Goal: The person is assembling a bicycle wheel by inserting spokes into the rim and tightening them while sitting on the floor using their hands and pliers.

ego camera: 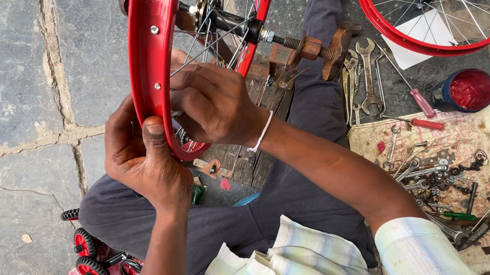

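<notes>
Hands, left point(140, 151) and right point(214, 107), grip red wheel rim point(148, 56).

left hand point(140, 151) gripping; right hand point(214, 107) pinching

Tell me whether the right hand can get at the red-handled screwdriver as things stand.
Probably yes: the right hand works inside the red wheel rim, but the red-handled screwdriver lies uncovered on the floor to its right, nothing between.

Daylight is falling on a grey stone floor point(13, 65) with cracked joints, where a stained cloth point(438, 129) is lying spread beside a white paper sheet point(425, 33).
</notes>
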